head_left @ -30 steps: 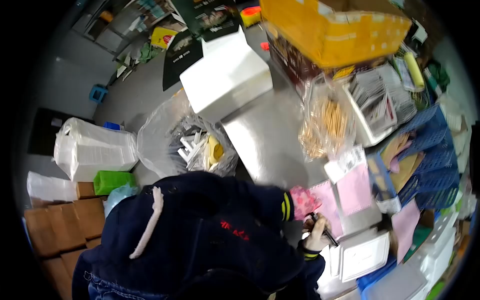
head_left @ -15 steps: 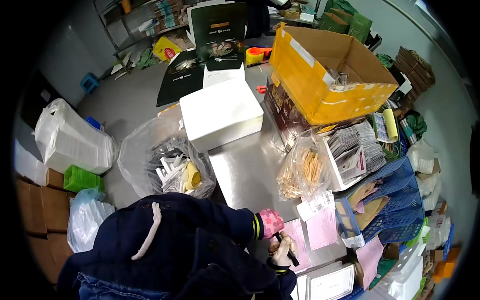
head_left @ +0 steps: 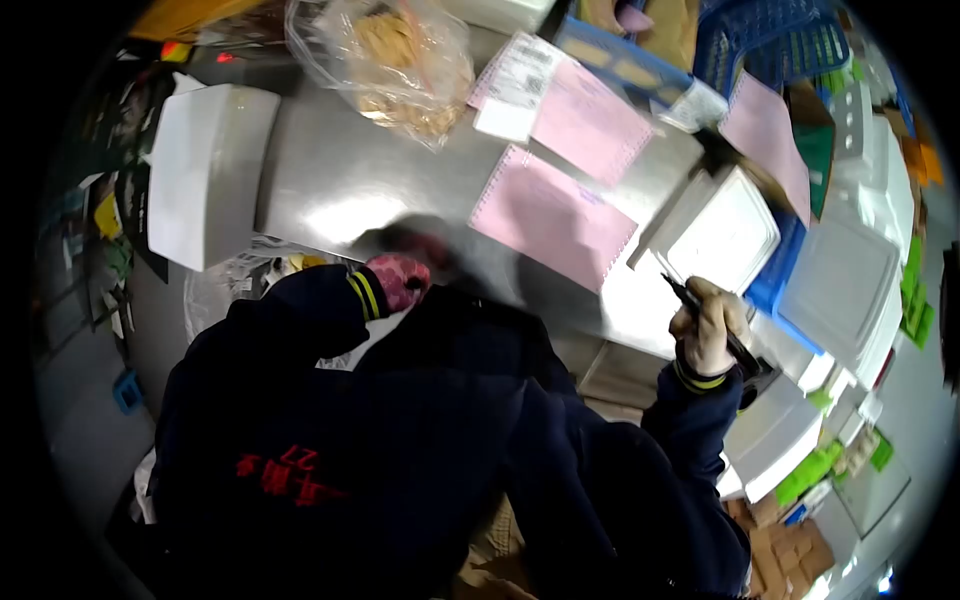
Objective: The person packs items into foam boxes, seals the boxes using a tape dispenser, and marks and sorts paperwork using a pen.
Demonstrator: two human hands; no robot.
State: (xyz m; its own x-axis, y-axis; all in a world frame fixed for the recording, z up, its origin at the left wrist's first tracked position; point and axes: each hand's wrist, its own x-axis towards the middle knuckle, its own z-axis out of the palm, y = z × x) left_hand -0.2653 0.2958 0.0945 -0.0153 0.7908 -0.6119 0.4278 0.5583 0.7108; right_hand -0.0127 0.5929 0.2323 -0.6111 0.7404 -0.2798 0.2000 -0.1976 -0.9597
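My left hand [head_left: 400, 282], in a pink patterned glove, is curled at the near table edge, with a small dark thing in its fingers that I cannot make out. Bare and bent round a black marker [head_left: 741, 352], my right hand [head_left: 712, 318] is at the right, its marker tip pointing up and left by a white lidded box [head_left: 725, 235]. Between the hands, farther in on the metal table [head_left: 340, 165], lies a pink sheet [head_left: 555, 215]. Behind it are another pink sheet [head_left: 592, 125] and a white printed label [head_left: 519, 85].
A white foam box [head_left: 208, 175] stands at the left. Clear bags of wooden sticks [head_left: 400, 65] lie at the back. Blue baskets [head_left: 770, 45] are at the back right, near a hanging pink sheet [head_left: 765, 140]. Translucent lids [head_left: 838, 288] are on the right.
My hands were together over the pink sheet and are now wide apart, left hand to the left and right hand with the marker to the right. The view has turned and moved closer.
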